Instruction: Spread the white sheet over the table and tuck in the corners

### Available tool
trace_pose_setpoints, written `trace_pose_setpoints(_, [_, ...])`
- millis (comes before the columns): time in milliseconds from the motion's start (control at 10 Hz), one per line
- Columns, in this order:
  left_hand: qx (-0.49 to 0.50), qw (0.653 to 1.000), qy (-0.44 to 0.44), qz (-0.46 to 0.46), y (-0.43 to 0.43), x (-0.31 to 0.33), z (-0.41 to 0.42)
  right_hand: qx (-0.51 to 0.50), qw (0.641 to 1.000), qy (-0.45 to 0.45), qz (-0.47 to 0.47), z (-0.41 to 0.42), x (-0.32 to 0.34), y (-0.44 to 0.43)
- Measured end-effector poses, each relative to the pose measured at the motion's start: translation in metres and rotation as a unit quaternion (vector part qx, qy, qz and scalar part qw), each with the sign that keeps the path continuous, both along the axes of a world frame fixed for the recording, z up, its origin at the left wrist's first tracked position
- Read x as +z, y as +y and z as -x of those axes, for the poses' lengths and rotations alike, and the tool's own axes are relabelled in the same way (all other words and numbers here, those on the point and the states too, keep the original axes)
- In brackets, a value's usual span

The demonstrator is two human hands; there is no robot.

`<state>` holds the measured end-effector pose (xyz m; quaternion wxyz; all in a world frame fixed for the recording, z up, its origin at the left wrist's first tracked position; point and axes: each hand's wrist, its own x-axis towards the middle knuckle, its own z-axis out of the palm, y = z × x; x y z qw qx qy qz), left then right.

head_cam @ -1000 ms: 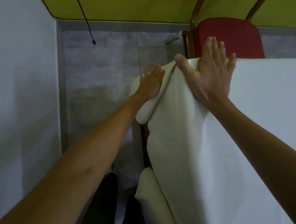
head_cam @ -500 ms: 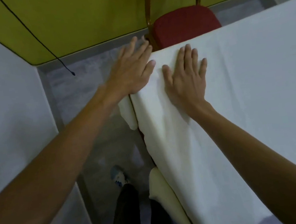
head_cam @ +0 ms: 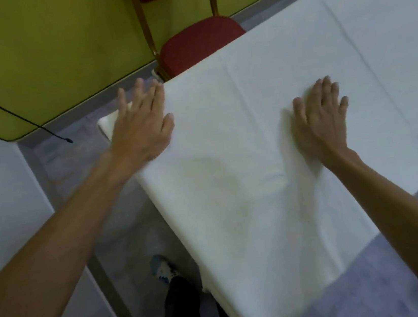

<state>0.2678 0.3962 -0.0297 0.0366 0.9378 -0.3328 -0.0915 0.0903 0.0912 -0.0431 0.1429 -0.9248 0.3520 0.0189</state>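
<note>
The white sheet [head_cam: 226, 134] covers the table from its left end across to the far right. Its loose edge hangs over the left side, and a folded flap [head_cam: 108, 122] pokes out under my left hand. My left hand [head_cam: 142, 124] lies flat, fingers apart, on the far-left corner of the sheet. Flat on the tabletop to the right rests my right hand [head_cam: 320, 114], palm down with fingers spread; small wrinkles bunch beside it. Neither hand holds the cloth. The table itself is hidden under the sheet.
A red padded chair [head_cam: 198, 42] stands against the table's far edge, in front of a yellow-green wall [head_cam: 41, 47]. A black cable [head_cam: 10, 110] hangs down that wall. A white wall [head_cam: 1, 201] closes the left side. My leg and shoe [head_cam: 164, 268] are on the grey floor below.
My right hand slid right, away from the corner and onto the middle of the tabletop. My left hand stayed at the corner, pressed flat. The view swung right, showing more of the covered table.
</note>
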Motion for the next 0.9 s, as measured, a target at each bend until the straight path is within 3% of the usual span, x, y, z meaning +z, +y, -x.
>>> trace_pose_setpoints(100, [-0.032,0.995,0.032,0.094,-0.068,-0.002,0.048,0.150,0.988,-0.027,-0.006,-0.038,-0.004,0.035])
trace_pose_setpoints(200, [-0.023,0.996,0.027,0.084,-0.107,-0.018,0.071,0.233,0.973,-0.002,-0.001,-0.054,-0.012,0.038])
trace_pose_setpoints(300, [-0.031,0.998,-0.005,0.056,-0.099,-0.030,0.060,0.245,0.969,0.016,0.016,-0.041,-0.013,-0.006])
trace_pose_setpoints(500, [0.036,0.999,-0.029,0.017,-0.028,-0.029,0.013,0.117,0.992,0.035,0.025,0.028,-0.010,-0.132])
trace_pose_setpoints(700, [0.060,0.998,0.021,-0.017,-0.025,-0.016,0.014,-0.004,0.998,0.059,-0.013,0.066,0.007,-0.174])
trace_pose_setpoints(900, [0.076,0.991,0.097,-0.049,-0.045,0.038,0.020,0.067,0.993,0.084,-0.046,0.026,0.060,-0.138])
